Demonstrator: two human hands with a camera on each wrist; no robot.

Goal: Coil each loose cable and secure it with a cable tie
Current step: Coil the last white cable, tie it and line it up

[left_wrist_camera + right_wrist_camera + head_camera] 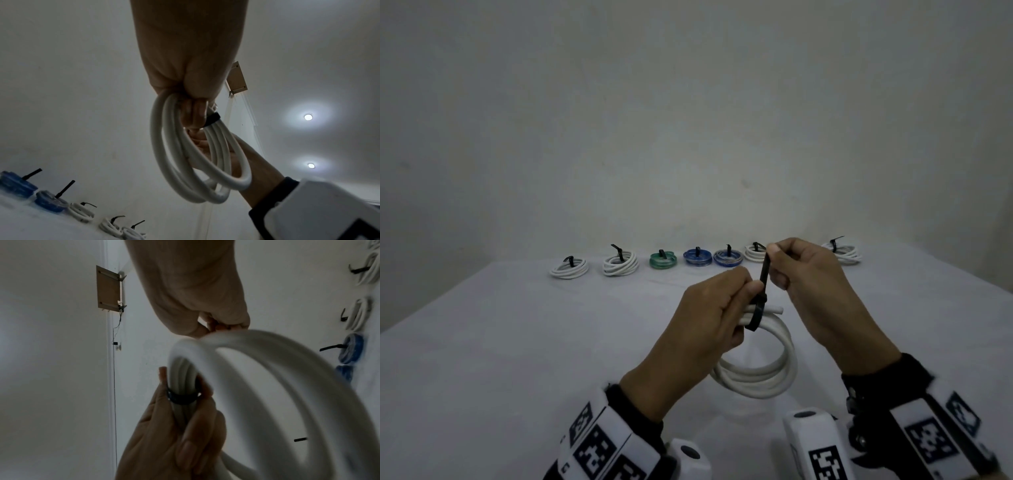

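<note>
A thick white cable coil (760, 373) hangs above the table in the head view, held at its top by my left hand (709, 315). A black cable tie (758, 308) wraps the coil's top strands, and its free tail rises up to the right. My right hand (791, 263) pinches the tail's end between thumb and fingers. In the left wrist view the white coil (197, 162) dangles from my curled fingers (193, 113) with the black tie band (212, 119) beside them. The right wrist view shows the tie band (183, 396) around the white coil (267, 369).
Along the far edge of the white table (517, 359) stands a row of tied coils: white ones (570, 269) (619, 263) at the left, a green one (662, 261), two blue ones (698, 257) (727, 257), and more white ones (842, 253) at the right.
</note>
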